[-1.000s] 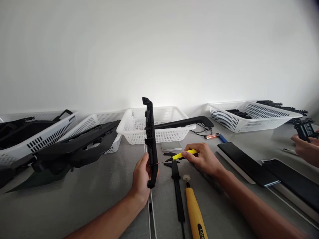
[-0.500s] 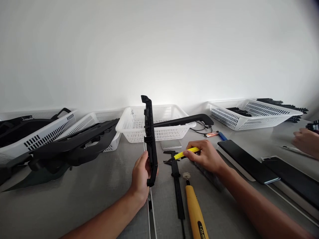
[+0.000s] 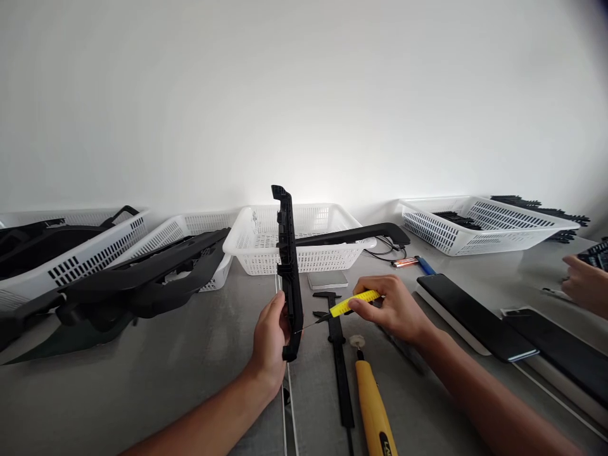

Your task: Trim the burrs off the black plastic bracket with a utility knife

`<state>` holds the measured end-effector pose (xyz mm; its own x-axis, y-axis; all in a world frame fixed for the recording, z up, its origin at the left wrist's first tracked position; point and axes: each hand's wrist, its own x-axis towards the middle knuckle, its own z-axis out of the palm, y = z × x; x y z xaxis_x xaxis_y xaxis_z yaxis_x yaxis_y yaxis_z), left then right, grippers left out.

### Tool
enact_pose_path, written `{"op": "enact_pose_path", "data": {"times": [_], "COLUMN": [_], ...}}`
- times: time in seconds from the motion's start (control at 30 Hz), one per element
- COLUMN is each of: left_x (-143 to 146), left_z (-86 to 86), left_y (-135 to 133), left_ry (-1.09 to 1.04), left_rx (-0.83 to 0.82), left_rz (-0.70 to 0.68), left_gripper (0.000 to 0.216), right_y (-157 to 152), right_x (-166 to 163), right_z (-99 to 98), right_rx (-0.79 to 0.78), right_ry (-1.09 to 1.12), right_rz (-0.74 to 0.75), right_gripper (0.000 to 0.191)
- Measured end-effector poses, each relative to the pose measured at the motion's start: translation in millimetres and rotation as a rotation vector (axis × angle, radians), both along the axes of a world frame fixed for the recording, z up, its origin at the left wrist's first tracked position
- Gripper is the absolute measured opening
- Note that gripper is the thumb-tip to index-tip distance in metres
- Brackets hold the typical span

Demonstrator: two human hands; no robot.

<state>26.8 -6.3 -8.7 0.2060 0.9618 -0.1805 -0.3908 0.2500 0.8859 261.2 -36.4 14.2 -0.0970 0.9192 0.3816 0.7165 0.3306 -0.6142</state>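
A: Where does the part sit?
B: Upright above the grey tabletop [image 3: 190, 380]: long black plastic trim strip [image 3: 287, 253], top edge in front of the white slotted plastic basket [image 3: 323, 254]. The left hand [image 3: 270, 339] is wrapped closed round its lower end.
A: And the right hand [image 3: 394, 310]?
B: Fingers pinched on a yellow-handled thin-bladed knife [image 3: 354, 303], tip at the strip's right edge, low down.
A: Room to move?
B: Bare table to the left. The right is crowded: black plastic caliper [image 3: 339, 367] and yellow pen-shaped rotary tool [image 3: 373, 405] lie just below that hand.
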Motion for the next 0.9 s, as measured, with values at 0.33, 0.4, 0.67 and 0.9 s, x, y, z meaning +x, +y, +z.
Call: {"op": "enact_pose_path", "data": {"times": [0.33, 0.4, 0.67, 0.9], "left_x": [-1, -2, 0, -1], "left_z": [-3.6, -3.3, 3.4, 7.8], "left_y": [1, 1, -3, -10], "left_ry": [-0.003, 0.014, 0.034, 0.064], "left_rx": [0.011, 0.012, -0.023, 0.104], "left_rz": [0.001, -0.019, -0.004, -0.113], "left_gripper": [0.052, 0.053, 0.047, 0.017], "right_y": [1, 1, 3, 4], "right_x": [-1, -1, 2, -2], "right_z": [-3.1, -3.5, -6.6, -5.3], "right_rx": [0.027, 0.014, -0.041, 0.096], "right_ry": [0.048, 0.058, 0.068, 0.1], "right_rz": [-0.074, -0.085, -0.156, -0.24], "right_gripper": [0.056, 0.057, 0.057, 0.052]}}
